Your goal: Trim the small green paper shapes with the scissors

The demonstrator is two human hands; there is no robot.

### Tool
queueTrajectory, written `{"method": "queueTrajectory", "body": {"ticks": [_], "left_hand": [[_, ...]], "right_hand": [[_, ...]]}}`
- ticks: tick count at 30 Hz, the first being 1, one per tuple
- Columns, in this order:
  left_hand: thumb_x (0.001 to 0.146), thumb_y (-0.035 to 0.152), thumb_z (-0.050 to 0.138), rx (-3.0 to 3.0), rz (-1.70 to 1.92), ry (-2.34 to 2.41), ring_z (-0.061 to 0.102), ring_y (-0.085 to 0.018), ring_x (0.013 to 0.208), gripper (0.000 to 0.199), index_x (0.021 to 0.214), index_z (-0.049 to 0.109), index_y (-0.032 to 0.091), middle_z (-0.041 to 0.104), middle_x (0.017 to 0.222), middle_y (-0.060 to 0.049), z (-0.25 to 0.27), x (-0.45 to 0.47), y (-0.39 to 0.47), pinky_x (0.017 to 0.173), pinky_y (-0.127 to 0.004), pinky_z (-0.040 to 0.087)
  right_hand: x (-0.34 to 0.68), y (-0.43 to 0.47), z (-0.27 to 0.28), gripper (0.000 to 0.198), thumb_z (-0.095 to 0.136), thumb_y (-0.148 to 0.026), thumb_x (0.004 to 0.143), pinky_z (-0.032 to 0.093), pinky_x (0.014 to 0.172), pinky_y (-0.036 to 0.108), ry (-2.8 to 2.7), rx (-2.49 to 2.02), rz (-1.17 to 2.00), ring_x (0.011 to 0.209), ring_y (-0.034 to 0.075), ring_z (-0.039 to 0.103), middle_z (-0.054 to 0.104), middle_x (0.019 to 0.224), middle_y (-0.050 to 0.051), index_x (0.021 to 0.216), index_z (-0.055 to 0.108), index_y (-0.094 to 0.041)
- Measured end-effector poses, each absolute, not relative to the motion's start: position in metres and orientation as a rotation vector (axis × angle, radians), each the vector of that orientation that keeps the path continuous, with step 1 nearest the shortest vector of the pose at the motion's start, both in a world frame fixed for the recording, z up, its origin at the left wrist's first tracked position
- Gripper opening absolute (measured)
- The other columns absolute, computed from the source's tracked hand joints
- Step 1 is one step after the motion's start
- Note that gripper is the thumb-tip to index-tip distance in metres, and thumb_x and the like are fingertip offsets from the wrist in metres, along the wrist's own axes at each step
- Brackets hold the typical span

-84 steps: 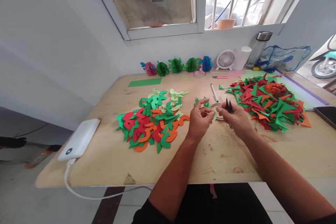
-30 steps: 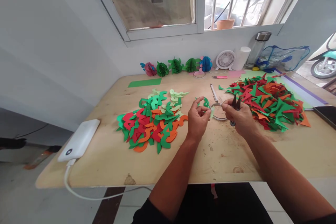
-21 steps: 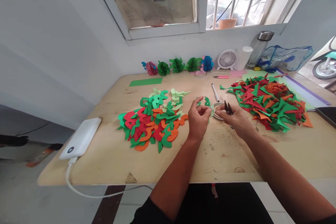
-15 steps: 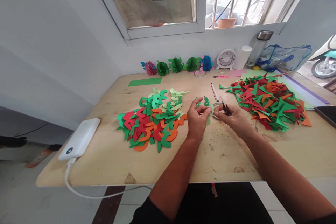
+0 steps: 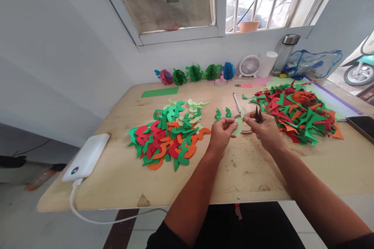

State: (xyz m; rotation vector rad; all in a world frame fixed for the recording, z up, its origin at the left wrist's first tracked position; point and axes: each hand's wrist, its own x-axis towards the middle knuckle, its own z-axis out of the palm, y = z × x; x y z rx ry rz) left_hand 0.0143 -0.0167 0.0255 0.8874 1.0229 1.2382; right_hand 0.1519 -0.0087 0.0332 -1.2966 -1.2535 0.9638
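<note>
My left hand (image 5: 221, 135) is closed, pinching a light green paper piece (image 5: 239, 127) between thumb and fingertips. My right hand (image 5: 265, 129) is closed around small dark-bladed scissors (image 5: 258, 114), their tips pointing up. Its thumb and forefinger also pinch a small light green bit of paper (image 5: 242, 113); I cannot tell if this joins the larger piece. Beneath the hands lies a round ring (image 5: 248, 131), partly covered by them. Two dark green paper cutouts (image 5: 228, 112) rest just beyond my left hand, near a white pen (image 5: 236, 102).
Curved paper cutouts (image 5: 163, 136) are heaped at left, pointed paper scraps (image 5: 300, 113) at right. A white power bank (image 5: 87, 156) with a cable sits at the table's left edge. Folded paper figures (image 5: 194, 73), a small fan (image 5: 249, 66) and a bottle (image 5: 284, 55) line the wall.
My hands have drawn slightly apart, showing more of the light green paper. The scissors have turned more upright in my right hand. The view has shifted a little.
</note>
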Motion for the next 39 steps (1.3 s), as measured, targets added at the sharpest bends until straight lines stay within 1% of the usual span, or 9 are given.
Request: {"method": "queueTrajectory", "body": {"ticks": [3,7,12,17,23,27,31,35,39], "left_hand": [[0.062,0.026,0.068,0.905,1.201,1.048,0.056,-0.009,0.055,0.015,0.066,0.061,0.014,0.061,0.063,0.0,0.0243,0.0142,-0.0167,0.048,-0.019,0.047],[0.063,0.027,0.067,0.919,1.182,1.038,0.058,-0.009,0.053,0.015,0.067,0.06,0.014,0.062,0.062,0.0,0.023,0.0139,-0.0155,0.049,-0.02,0.048],[0.063,0.028,0.066,0.921,1.184,1.027,0.058,-0.01,0.054,0.017,0.071,0.059,0.015,0.062,0.063,0.0,0.0219,0.0133,-0.0154,0.048,-0.02,0.048],[0.062,0.03,0.067,0.926,1.179,1.016,0.057,-0.009,0.052,0.018,0.069,0.059,0.014,0.061,0.062,0.001,0.022,0.013,-0.0156,0.047,-0.02,0.048],[0.06,0.03,0.069,0.893,1.191,1.01,0.057,-0.01,0.048,0.02,0.067,0.058,0.014,0.06,0.058,0.001,0.0203,0.0145,-0.0138,0.044,-0.02,0.046],[0.06,0.029,0.07,0.84,1.243,1.066,0.058,-0.01,0.049,0.021,0.068,0.059,0.014,0.061,0.058,0.0,0.0221,0.0142,-0.0135,0.045,-0.02,0.046],[0.061,0.028,0.069,0.809,1.274,1.092,0.058,-0.011,0.051,0.019,0.068,0.059,0.013,0.061,0.058,0.0,0.0237,0.0136,-0.0132,0.046,-0.021,0.047],[0.062,0.026,0.067,0.826,1.278,1.098,0.058,-0.01,0.048,0.016,0.07,0.059,0.013,0.062,0.06,0.001,0.022,0.0139,-0.0121,0.045,-0.02,0.047],[0.065,0.024,0.065,0.872,1.294,1.11,0.056,-0.009,0.044,0.013,0.071,0.059,0.014,0.06,0.057,0.002,0.0197,0.0144,-0.0114,0.043,-0.02,0.045]], "right_hand": [[0.1523,-0.0085,0.0328,0.024,0.07,-0.037,0.063,0.02,0.044,0.024,-1.23,-1.282,0.976,0.046,0.007,0.028,0.039,0.051,-0.006,0.07,0.059,-0.016],[0.1521,-0.0092,0.0328,0.024,0.07,-0.036,0.063,0.02,0.044,0.024,-1.244,-1.288,0.999,0.046,0.007,0.028,0.038,0.051,-0.006,0.07,0.059,-0.016],[0.1533,-0.0084,0.0307,0.024,0.069,-0.037,0.064,0.023,0.044,0.024,-1.265,-1.276,0.961,0.046,0.008,0.032,0.042,0.05,-0.005,0.07,0.059,-0.016],[0.1542,-0.0073,0.029,0.024,0.068,-0.038,0.066,0.025,0.044,0.024,-1.303,-1.278,0.919,0.046,0.008,0.034,0.045,0.051,-0.004,0.07,0.06,-0.016],[0.1533,-0.0084,0.0297,0.023,0.068,-0.038,0.067,0.022,0.043,0.024,-1.319,-1.314,0.929,0.046,0.007,0.03,0.042,0.053,-0.005,0.071,0.059,-0.016],[0.154,-0.0098,0.0321,0.024,0.067,-0.039,0.069,0.022,0.043,0.024,-1.342,-1.306,0.933,0.046,0.008,0.029,0.04,0.051,-0.005,0.072,0.059,-0.017],[0.153,-0.0115,0.0365,0.023,0.064,-0.039,0.072,0.026,0.046,0.024,-1.428,-1.298,0.936,0.048,0.009,0.033,0.042,0.052,-0.005,0.071,0.059,-0.017],[0.1511,-0.0121,0.0382,0.018,0.059,-0.033,0.076,0.034,0.054,0.024,-1.605,-1.301,0.864,0.059,0.011,0.043,0.051,0.062,-0.001,0.069,0.058,-0.017],[0.1528,-0.0097,0.0323,0.018,0.054,-0.031,0.08,0.033,0.055,0.024,-1.741,-1.25,0.811,0.06,0.011,0.042,0.049,0.063,-0.002,0.069,0.055,-0.017]]}}
